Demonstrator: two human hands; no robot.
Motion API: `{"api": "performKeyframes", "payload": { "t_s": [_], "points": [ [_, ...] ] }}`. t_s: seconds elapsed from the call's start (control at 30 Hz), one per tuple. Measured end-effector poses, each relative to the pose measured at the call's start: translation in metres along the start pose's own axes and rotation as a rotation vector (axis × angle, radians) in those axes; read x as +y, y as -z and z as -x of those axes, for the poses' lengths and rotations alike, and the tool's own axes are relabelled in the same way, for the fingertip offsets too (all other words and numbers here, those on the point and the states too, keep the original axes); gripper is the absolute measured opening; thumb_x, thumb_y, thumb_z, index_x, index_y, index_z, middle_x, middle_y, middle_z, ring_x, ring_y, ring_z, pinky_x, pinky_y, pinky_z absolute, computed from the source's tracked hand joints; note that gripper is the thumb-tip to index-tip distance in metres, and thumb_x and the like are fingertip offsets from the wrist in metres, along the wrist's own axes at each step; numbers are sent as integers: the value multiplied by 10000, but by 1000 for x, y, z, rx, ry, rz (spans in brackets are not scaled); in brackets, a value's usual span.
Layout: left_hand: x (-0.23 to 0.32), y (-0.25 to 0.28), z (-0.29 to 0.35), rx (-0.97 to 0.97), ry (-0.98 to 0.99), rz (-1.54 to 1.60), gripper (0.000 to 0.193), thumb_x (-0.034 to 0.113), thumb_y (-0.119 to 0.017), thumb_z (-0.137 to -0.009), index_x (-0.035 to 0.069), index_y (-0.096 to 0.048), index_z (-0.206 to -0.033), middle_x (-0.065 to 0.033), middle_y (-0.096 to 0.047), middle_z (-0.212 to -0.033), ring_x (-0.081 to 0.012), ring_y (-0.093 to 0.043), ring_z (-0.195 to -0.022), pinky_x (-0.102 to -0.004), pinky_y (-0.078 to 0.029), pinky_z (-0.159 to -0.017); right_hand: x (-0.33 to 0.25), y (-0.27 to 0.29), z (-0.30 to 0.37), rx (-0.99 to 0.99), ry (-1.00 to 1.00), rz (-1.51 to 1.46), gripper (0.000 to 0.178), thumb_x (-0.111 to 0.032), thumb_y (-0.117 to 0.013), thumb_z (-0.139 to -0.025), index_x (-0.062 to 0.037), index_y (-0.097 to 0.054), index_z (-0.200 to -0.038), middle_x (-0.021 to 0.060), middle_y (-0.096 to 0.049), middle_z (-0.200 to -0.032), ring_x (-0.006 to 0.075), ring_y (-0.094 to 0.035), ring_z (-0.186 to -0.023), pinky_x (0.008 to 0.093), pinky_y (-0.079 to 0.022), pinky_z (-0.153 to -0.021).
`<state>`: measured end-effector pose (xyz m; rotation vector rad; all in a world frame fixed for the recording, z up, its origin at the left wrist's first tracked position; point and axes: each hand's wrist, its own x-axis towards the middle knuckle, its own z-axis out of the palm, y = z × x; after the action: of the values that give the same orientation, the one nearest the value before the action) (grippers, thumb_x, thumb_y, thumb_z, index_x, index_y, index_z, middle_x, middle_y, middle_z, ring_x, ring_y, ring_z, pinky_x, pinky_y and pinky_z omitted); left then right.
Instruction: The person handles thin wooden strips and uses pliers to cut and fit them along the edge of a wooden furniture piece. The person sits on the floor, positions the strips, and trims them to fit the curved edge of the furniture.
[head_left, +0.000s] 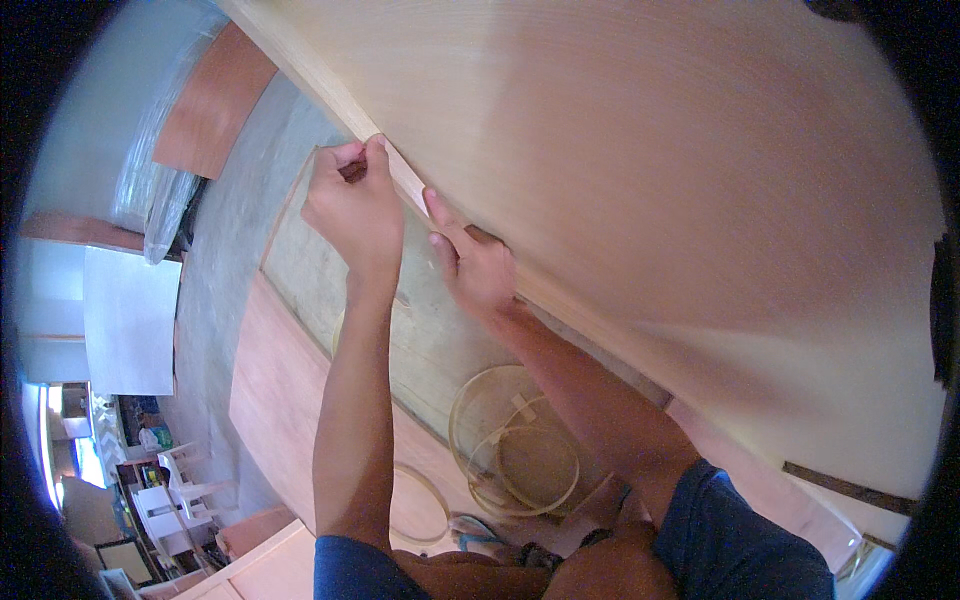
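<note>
A large pale wood panel (700,170) fills the upper right, its long narrow edge running diagonally in front of me. Along that edge, between my hands, shows a lighter thin strip (408,178). My left hand (360,215) is closed in a pinch at the strip's upper end, thumb and forefinger against the panel's edge. Lower down the edge, my right hand (482,270) grips the strip, forefinger laid along it and thumb underneath. The remaining fingers of the right hand are curled and partly hidden.
Coiled thin strips (451,425) lie on the floor below my right forearm. A reddish wood sheet (285,365) lies under my left arm. Leaning at the left are a brown board (215,100) and a white sheet (130,320). A white chair (185,480) stands farther off.
</note>
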<state>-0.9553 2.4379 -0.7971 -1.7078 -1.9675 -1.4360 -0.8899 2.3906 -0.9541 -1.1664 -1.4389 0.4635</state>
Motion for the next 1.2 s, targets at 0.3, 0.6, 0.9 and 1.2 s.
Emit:
{"api": "performKeyframes", "payload": {
  "t_s": [0.3, 0.6, 0.9, 1.2],
  "points": [
    [-3, 1, -18, 23, -79, -58, 239, 182, -843, -882, -30, -734, -862, -162, -746, -770, -237, -722, -682, -379, -561, -672, 13, -3, 18, -294, -219, 42, 691, -305, -656, -1019, -411, -353, -1631, 208, -673, -806, 424, -694, -766, 555, -565, -762],
    [-14, -6, -15, 53, -168, -92, 186, 100, -832, -866, -20, -696, -830, -157, -707, -766, -288, -703, -660, -395, -547, -633, 25, -22, 35, -221, -192, 76, 707, -200, -639, -1024, -418, -346, -1630, 251, -674, -901, 434, -695, -764, 547, -582, -735],
    [-38, -13, 30, -96, 38, -23, 225, 164, -828, -895, -30, -720, -860, -151, -752, -786, -234, -733, -690, -374, -564, -663, 30, -30, 33, -319, -215, 177, 762, -108, -593, -1020, -474, -312, -1627, 263, -685, -921, 423, -710, -787, 547, -587, -731],
    [-50, -17, 28, -83, -78, -85, 249, 191, -837, -884, -31, -737, -831, -162, -755, -762, -260, -751, -695, -385, -577, -672, 35, -33, 31, -338, -211, 118, 829, -23, -564, -963, -417, -302, -1644, 278, -680, -913, 432, -718, -792, 544, -598, -726]
  ]
}}
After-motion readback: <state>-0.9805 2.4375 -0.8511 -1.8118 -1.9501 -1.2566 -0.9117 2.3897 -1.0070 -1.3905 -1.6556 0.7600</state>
